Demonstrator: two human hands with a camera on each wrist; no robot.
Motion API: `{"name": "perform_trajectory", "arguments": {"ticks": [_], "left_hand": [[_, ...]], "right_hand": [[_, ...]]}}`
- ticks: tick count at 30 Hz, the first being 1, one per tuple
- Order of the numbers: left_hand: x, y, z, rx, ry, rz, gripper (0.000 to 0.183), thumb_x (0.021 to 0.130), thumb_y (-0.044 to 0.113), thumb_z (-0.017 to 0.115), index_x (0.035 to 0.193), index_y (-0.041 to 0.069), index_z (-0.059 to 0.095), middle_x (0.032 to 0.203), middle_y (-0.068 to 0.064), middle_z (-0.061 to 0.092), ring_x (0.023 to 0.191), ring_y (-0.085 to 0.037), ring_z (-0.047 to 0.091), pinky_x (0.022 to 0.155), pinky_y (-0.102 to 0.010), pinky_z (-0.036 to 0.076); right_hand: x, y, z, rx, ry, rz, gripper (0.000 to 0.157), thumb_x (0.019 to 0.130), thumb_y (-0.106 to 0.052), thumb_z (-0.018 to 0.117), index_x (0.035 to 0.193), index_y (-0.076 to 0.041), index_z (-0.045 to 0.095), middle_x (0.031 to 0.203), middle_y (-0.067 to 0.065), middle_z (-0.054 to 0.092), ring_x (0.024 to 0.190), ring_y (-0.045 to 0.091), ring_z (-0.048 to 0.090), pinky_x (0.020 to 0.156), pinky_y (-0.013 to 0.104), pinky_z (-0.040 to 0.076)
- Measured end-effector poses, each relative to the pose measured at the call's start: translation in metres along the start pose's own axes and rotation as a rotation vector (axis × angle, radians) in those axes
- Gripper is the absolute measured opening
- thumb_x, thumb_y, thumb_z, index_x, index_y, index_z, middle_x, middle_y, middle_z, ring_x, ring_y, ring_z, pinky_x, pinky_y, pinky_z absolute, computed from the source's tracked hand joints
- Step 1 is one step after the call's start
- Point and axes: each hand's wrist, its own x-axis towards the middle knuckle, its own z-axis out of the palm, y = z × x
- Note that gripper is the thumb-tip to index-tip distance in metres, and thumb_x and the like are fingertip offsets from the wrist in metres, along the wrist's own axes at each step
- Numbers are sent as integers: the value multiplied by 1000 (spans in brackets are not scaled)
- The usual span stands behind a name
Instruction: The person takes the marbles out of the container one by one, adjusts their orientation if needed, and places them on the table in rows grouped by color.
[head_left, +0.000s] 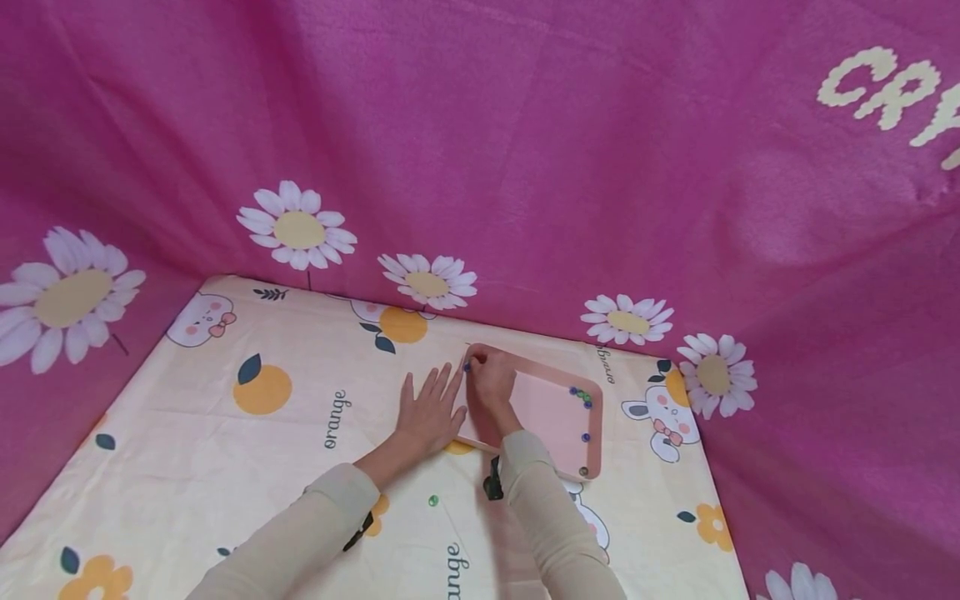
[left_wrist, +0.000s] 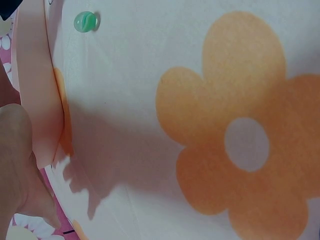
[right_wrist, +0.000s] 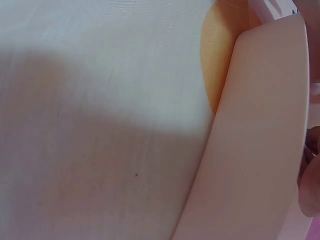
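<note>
A pale pink rectangular tray [head_left: 596, 417] lies on the printed cloth. My right hand [head_left: 495, 379] reaches inside it to the far left corner, fingers curled and pinching a blue marble [head_left: 467, 367] at their tips. In the right wrist view the curled fingers [right_wrist: 311, 185] show only partly behind the tray wall [right_wrist: 255, 115]. My left hand [head_left: 431, 414] has its fingers spread, their tips against the outside of the tray's left wall; the left wrist view catches part of this hand [left_wrist: 15, 165] beside the wall.
Several blue and green marbles [head_left: 588, 405] lie along the tray's right end, with a brownish one [head_left: 583, 472] in the near right corner. One green marble [head_left: 433, 501] sits on the cloth outside, nearer me. A magenta curtain [head_left: 480, 167] rises behind the cloth.
</note>
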Motion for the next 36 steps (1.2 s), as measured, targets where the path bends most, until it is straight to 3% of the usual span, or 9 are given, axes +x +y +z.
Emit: {"name": "perform_trajectory", "arguments": {"ticks": [7,17,27,31,36], "left_hand": [[-1,0,-1,6,-2,-2,68,104,51,38,161,18,20,165,-5,17,149,-28,20,115,-63,9],[-1,0,-2,15,-2,3,68,103,51,38,161,18,21,165,-5,17,149,-28,20,115,-63,10],[0,0,-2,4,3,-2,68,103,51,39,161,18,22,165,-6,19,149,-28,20,115,-63,9],[-1,0,-3,9,-6,-4,68,104,51,37,161,18,21,165,-5,18,149,-27,20,115,-63,8],[-1,0,-3,-4,-11,-2,68,104,51,37,161,19,19,165,-5,17,149,-28,19,115,-63,8]], "right_hand": [[-1,-1,-2,-20,8,-20,12,89,-6,72,88,-15,79,81,1,73,74,19,65,71,39,53],[2,-2,-4,-42,-49,-45,13,90,-4,70,85,-14,76,80,1,71,74,18,63,72,37,53],[2,-1,-6,95,-38,-9,15,92,-5,67,82,-12,76,77,0,71,77,17,67,74,36,54],[0,0,-10,103,-11,25,9,90,-8,69,90,-9,79,79,4,72,77,19,68,73,36,55],[-3,-1,-19,151,-8,33,13,91,-12,71,100,-5,78,83,8,73,76,20,67,69,34,55]]}}
